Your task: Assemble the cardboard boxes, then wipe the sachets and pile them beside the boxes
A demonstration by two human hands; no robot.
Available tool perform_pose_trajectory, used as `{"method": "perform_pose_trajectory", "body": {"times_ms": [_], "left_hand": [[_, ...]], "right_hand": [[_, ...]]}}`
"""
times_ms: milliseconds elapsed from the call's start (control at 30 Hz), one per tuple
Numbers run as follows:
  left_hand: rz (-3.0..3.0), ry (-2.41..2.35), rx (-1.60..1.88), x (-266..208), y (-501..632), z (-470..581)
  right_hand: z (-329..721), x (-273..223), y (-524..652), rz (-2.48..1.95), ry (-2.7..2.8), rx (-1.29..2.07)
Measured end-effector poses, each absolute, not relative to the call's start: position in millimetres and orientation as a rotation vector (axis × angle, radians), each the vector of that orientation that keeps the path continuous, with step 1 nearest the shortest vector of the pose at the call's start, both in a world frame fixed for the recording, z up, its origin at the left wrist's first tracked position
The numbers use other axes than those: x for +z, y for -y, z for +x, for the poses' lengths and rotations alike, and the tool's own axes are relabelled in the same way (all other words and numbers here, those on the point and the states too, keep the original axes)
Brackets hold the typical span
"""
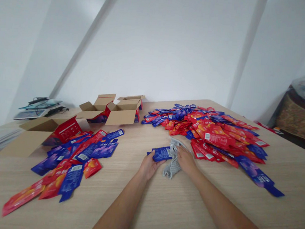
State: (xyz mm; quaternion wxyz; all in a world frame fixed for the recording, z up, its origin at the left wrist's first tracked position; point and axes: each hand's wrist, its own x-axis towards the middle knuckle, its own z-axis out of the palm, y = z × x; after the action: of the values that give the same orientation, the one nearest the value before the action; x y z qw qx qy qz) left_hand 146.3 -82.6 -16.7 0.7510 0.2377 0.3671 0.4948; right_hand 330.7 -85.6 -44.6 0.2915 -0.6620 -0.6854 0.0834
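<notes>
My left hand [149, 165] is closed on a small blue pouch [162, 153] printed with pale lettering, held just above the middle of the table. In my right hand [186, 159] is a crumpled grey cloth [174, 163], pressed against the right end of that pouch. The cloth's lower part hangs down between my hands. To the right of my right hand lies a large heap of red and blue pouches [215, 133]. A smaller spread of similar pouches [67, 173] lies on the left.
Open cardboard boxes [124, 116] stand at the back left, and another open box [28, 142] lies nearer on the left. Behind them are papers and dark cords [41, 105]. A patterned chair [303, 118] with a plastic bag stands past the table's right edge.
</notes>
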Motion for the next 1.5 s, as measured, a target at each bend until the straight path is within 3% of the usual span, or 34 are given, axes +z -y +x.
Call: {"method": "perform_pose_trajectory", "body": {"times_ms": [267, 500, 767, 833, 900, 1033, 1500], "left_hand": [[0.585, -0.72, 1.064, -18, 80, 143], [0.686, -0.926, 1.123, -16, 76, 140], [1.585, -1.869, 1.587, -3, 41, 61], [1.961, -1.924, 1.395, -8, 42, 61], [2.23, -1.866, 0.977, -17, 43, 70], [2.376, -1.865, 0.373, -30, 35, 77], [2.392, -2.353, 0.104, -17, -46, -66]], "right_hand": [[310, -48, 79, -1.239, 1.551, 0.597], [314, -34, 86, -1.336, 1.505, 0.63], [321, -29, 91, -1.475, 1.344, 0.466], [317, -30, 91, -1.492, 1.418, 0.485], [312, -30, 93, -1.492, 1.513, 0.514], [308, -31, 98, -1.489, 1.616, 0.541], [302, -26, 104, -1.543, 1.665, 0.544]]}}
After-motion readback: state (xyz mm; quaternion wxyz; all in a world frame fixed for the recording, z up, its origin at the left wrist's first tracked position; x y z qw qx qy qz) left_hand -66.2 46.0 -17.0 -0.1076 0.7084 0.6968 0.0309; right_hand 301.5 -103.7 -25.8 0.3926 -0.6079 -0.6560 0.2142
